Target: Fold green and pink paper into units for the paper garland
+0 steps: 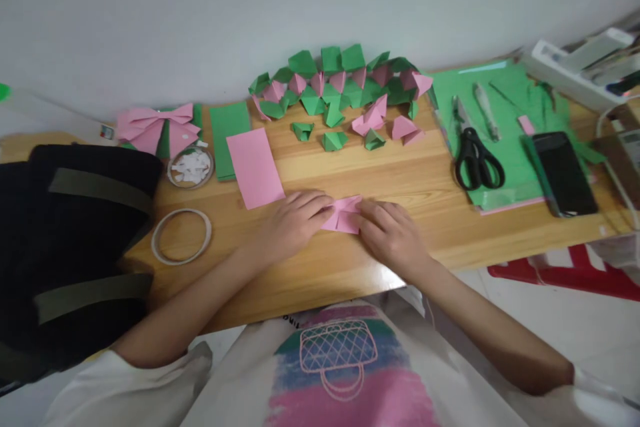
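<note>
A small piece of folded pink paper (344,215) with crease lines lies on the wooden table between my hands. My left hand (299,221) has its fingers together on the left end of the paper. On its right end rest the bent fingers of my right hand (393,232). Just left of my left hand lies a flat pink sheet (256,170), partly over a stack of green paper (227,140). Beyond my hands stand several folded green and pink pieces, among them a green one (334,141) and a pink one (406,129).
Along the wall runs a curved row of folded paper (337,83). Black-handled scissors (477,157) and a phone (565,173) lie at right on green sheets. At left are a pink bow (157,128), a tape roll (181,237), a ring of white scraps (191,167) and a black bag (75,227).
</note>
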Demonstrator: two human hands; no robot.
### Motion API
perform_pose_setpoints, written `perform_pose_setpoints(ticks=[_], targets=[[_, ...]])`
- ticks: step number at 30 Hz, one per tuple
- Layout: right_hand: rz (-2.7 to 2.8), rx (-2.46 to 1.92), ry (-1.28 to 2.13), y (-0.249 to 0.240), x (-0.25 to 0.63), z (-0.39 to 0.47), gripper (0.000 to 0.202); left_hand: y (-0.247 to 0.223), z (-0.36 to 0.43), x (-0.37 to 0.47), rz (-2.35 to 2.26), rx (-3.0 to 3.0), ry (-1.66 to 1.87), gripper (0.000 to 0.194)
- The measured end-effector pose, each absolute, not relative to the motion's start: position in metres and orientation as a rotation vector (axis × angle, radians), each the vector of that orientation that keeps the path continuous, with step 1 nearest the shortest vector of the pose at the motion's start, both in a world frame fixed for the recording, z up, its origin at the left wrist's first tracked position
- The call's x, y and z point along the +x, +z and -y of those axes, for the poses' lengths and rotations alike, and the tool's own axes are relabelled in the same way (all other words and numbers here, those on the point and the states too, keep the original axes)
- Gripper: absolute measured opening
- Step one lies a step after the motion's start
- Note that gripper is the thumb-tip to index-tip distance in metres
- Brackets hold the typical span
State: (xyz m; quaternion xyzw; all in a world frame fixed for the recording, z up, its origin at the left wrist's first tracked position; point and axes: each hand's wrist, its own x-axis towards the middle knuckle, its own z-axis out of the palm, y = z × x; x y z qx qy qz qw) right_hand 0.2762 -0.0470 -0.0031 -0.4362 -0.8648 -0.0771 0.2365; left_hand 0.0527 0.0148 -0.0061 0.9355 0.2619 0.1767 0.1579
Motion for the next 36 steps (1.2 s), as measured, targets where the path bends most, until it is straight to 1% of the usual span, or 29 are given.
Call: perform_pose_setpoints(ticks=[5,11,17,21,25,31,36], targets=[[2.341,-1.211,-0.146,-0.005,0.275,0.055,0.013,-0.013,-0.017,0.051,-0.685,2.794,0.538,0.026],[2.27,-1.233,0.063,-0.009,0.277,0.052,0.011,-0.006,-0.018,0.047,-0.617,2.862,0.535,0.028],[2.151,-1.343,0.232,-0.008,0.274,0.049,0.009,-0.003,-0.014,0.043,-0.531,2.995,0.57,0.028],[2.077,-1.396,0.351,-0.005,0.27,0.044,0.009,-0.005,-0.009,0.037,-0.53,2.972,0.44,0.031],[2.037,-1.402,0.413,-0.004,0.269,0.041,0.007,-0.003,-0.006,0.035,-0.544,2.927,0.301,0.037],[2.069,-1.305,0.443,-0.006,0.275,0.042,0.005,-0.004,-0.007,0.037,-0.575,2.878,0.466,0.023],[2.127,-1.236,0.422,-0.011,0.281,0.043,0.005,-0.003,-0.007,0.038,-0.587,2.843,0.447,0.02]])
